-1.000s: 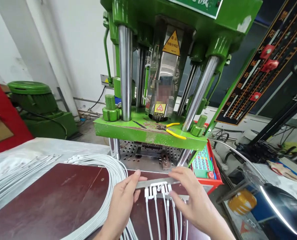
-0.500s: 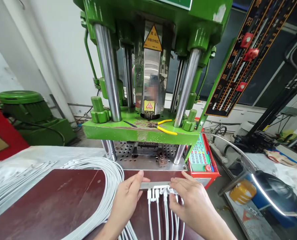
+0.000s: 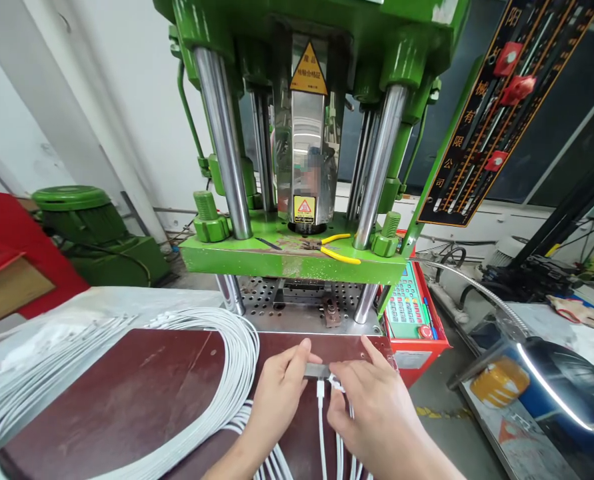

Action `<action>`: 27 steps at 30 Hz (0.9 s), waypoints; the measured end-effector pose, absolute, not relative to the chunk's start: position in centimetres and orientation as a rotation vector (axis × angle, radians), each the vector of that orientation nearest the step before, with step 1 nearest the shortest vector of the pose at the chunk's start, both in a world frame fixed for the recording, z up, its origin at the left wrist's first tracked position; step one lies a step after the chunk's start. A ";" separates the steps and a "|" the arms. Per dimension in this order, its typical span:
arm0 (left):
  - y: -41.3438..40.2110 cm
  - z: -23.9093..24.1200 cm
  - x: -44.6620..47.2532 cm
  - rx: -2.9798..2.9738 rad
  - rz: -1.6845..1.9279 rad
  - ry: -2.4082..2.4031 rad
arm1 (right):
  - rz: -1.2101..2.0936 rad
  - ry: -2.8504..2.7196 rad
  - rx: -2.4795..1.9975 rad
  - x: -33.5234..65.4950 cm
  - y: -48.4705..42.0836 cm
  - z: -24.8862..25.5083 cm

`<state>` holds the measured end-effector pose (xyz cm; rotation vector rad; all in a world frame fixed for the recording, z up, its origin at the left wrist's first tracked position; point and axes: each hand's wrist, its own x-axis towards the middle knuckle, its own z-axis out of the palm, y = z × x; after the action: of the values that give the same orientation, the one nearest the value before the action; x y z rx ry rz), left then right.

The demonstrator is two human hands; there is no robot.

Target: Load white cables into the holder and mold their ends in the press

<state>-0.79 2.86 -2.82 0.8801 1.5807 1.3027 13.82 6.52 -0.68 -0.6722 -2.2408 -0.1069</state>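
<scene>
My left hand [image 3: 283, 383] is closed on the left end of a flat grey metal bar [image 3: 317, 371], thumb on top. My right hand [image 3: 371, 397] bends over the bar's right part. Its thumb and fingers pinch white plastic pieces [image 3: 335, 383] beside cable connectors, partly hidden by the fingers. Between the hands a white cable connector [image 3: 320, 390] sits at the bar's front edge, its cable running down toward me. More white cables [image 3: 340, 453] hang below my right hand.
A large coil of white cable [image 3: 241, 353] lies on the brown tabletop [image 3: 117, 393] at left. Beyond stands a green press [image 3: 291, 263] with yellow-handled pliers [image 3: 334, 248] on its plate. A red control box [image 3: 411, 313] is right of it, a lamp [image 3: 567, 380] farther right.
My hands have come closer together along the bar. Fewer connectors show between them, and the white plastic strip by the left connector is gone from sight. The view has shifted slightly.
</scene>
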 end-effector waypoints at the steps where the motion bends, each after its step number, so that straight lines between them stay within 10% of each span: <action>1: 2.8 -2.8 -0.7 0.870 1.300 1.566 | 0.015 -2.234 -0.679 14.1 6.7 -0.5; 13: 3.2 -2.0 1.0 0.940 1.167 1.587 | 0.924 -1.766 -1.170 21.3 4.9 0.9; 27: 3.3 -2.5 3.6 0.996 1.007 1.487 | 0.764 -1.940 -0.762 25.6 1.3 3.2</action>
<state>3.60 3.33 -2.54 0.9957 1.4875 1.0075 25.63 1.34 3.24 -0.7624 -1.9402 0.7638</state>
